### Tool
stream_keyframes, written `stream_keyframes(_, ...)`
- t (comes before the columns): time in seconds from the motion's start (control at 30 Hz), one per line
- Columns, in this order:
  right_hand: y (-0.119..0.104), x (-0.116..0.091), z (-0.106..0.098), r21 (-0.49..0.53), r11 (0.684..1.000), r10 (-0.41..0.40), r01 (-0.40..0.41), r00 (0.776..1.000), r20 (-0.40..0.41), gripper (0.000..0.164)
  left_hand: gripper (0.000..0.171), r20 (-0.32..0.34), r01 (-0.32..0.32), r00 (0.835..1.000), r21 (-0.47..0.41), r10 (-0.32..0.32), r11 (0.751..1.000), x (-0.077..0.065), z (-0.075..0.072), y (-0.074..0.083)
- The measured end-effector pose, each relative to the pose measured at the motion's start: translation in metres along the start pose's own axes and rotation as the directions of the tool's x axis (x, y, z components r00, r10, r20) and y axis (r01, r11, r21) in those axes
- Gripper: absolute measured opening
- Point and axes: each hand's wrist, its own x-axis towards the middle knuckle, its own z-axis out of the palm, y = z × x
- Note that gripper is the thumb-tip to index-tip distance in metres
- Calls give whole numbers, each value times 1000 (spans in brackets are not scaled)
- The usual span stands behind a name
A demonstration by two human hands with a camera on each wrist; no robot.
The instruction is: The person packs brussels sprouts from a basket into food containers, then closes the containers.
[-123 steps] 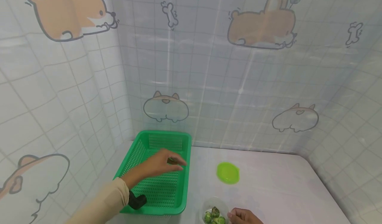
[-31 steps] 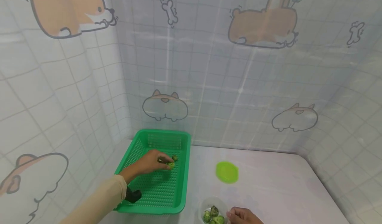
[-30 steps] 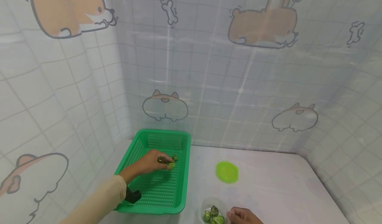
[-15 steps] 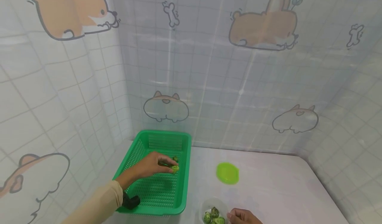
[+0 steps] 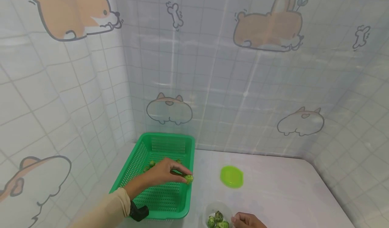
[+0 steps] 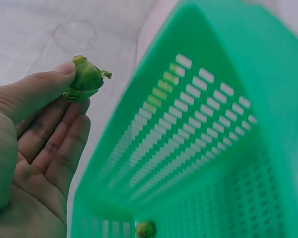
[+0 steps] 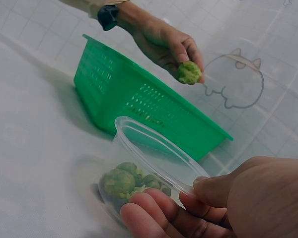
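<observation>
My left hand [image 5: 165,173] pinches a Brussels sprout [image 5: 188,178] between thumb and fingertips, over the right rim of the green basket [image 5: 192,153]. In the left wrist view the sprout [image 6: 87,79] is at the fingertips, outside the basket wall. More Brussels sprouts [image 5: 152,164] lie inside the basket, partly hidden by the hand. My right hand [image 5: 247,220] holds the rim of a clear plastic tub [image 7: 159,173] between thumb and fingers. Several Brussels sprouts [image 7: 120,183] sit at the bottom of this tub.
A light-green round lid [image 5: 232,176] lies on the white table [image 5: 273,187], right of the basket. A black device [image 5: 139,213] is strapped to the left wrist. Patterned curtain walls [image 5: 218,86] close in the table at the back and both sides.
The left hand, carrying the sprout, has moved right from inside the basket to its right rim. Sprouts at the basket's left are now uncovered. The right hand and tub stay in place.
</observation>
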Motion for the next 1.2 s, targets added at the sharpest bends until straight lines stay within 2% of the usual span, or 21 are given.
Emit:
stream_keyframes(0.2,1,0,0,12,1000,-1,1,1000,7,30,33,63,7,998,-85,-2,996,10,21,5)
stream_keyframes(0.53,-2,-2,1,-13,1000,-6,6,1000,-6,30,28,119,24,993,-100,-12,995,26,56,16)
stream_keyframes(0.83,-2,-2,1,-11,1000,-4,4,1000,-2,31,24,197,16,980,-22,-11,1000,38,84,14)
stream_keyframes(1.0,-2,-2,4,-37,999,-5,4,1000,-31,32,24,235,4,972,27,-11,1000,44,93,14)
stream_keyframes(1.2,-3,-3,6,-58,998,-4,0,998,-61,33,23,267,-43,964,106,14,993,51,101,16)
